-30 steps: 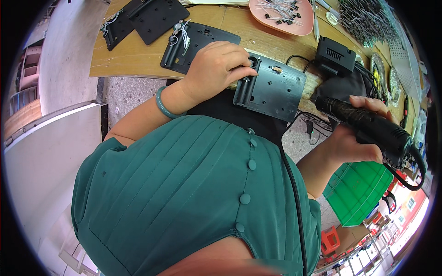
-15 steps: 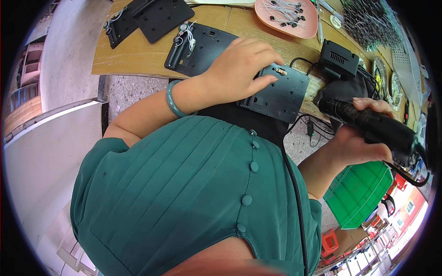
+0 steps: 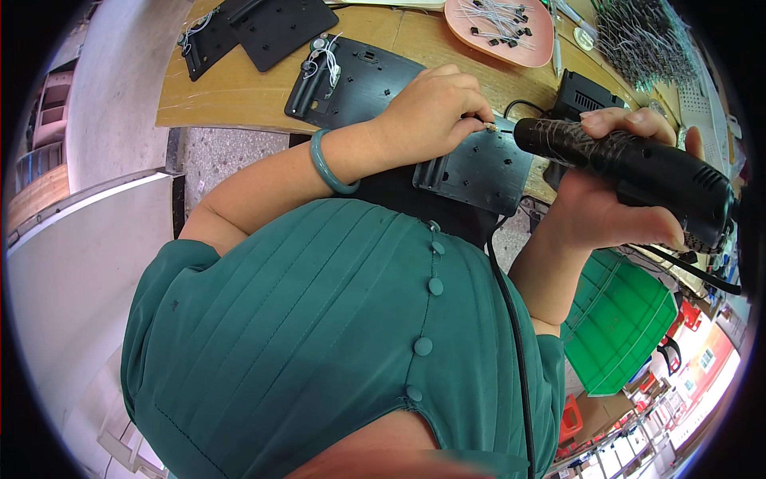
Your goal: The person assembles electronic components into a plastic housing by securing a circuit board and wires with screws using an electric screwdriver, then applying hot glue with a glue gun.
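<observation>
**Left fingertips reach the small brass-coloured part; the tool swings in**

Your left hand (image 3: pixel 435 112) has shifted right along the black panel (image 3: pixel 479 174) at the table edge, to the small brass-coloured part (image 3: pixel 491 127) on its far side. Thumb and index fingertips come together there; whether they pinch or merely press, I can't tell. Your right hand (image 3: pixel 598 203), fingers wrapped around the corded black handheld tool (image 3: pixel 638 168), has risen, bringing its nose near those fingertips. The work now seems centred on that part.

The tool partly hides the vented black box (image 3: pixel 589 94). A second panel (image 3: pixel 363 80) lies left; the pink tray (image 3: pixel 543 53) of leaded components sits beyond.
</observation>
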`<control>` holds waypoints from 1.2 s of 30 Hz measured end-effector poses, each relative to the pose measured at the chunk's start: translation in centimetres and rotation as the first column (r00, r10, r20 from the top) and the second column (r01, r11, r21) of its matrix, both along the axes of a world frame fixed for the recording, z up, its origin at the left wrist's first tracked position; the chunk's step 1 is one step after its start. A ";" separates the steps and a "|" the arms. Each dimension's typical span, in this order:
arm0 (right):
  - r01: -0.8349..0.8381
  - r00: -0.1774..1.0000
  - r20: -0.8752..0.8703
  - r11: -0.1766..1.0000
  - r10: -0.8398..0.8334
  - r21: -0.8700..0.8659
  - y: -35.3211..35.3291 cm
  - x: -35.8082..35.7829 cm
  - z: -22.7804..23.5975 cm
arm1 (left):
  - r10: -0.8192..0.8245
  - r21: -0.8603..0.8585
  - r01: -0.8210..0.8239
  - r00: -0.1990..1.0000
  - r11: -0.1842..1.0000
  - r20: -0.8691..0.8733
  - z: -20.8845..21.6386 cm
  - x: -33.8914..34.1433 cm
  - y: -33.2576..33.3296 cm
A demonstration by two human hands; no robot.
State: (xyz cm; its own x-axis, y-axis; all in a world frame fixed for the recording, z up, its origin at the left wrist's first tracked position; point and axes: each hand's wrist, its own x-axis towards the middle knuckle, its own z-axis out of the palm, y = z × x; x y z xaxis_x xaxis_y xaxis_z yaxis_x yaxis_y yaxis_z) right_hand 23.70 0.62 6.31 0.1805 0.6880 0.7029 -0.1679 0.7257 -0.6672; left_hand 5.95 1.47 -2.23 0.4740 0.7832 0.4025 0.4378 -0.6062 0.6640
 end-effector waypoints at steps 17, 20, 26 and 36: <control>0.094 0.994 0.064 0.991 -0.088 -0.095 0.6 -0.5 -0.5 | 0.014 0.013 -0.014 1.000 1.000 0.011 -0.2 -0.1 -0.2; 0.136 0.981 0.157 0.979 -0.112 -0.149 0.6 -0.3 -0.3 | 0.016 0.016 -0.016 1.000 1.000 0.005 -0.2 0.0 -0.1; 0.030 0.989 0.147 0.986 -0.006 -0.165 0.9 -2.1 0.7 | 0.010 0.016 -0.010 1.000 1.000 0.022 -0.2 0.1 -0.1; 0.096 0.946 0.323 0.963 -0.010 -0.253 1.3 -2.0 1.2 | 0.009 0.015 -0.010 0.999 1.000 0.053 -0.3 0.3 -0.1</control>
